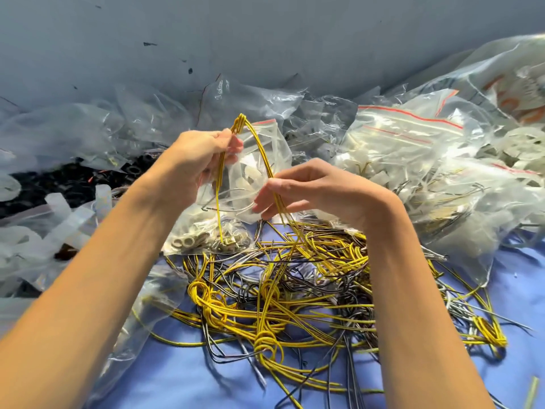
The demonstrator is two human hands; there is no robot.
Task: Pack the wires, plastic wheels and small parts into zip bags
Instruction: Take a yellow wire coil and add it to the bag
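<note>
Blue-covered worktop under a grey wall, heaped with filled bags.
Fold the yellow wire bundle tight before bagging: your left hand pinches it below the bend, your right hand pinches its other leg lower down, the small zip bag just behind.

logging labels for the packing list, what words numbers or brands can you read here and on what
No text here can be read.
Orange print on the large clear bag, far right: too blurred to read.
Red stripes on the zip bags: plain lines, no lettering.
The yellow wires held by the left hand and right hand: no marking visible.
</note>
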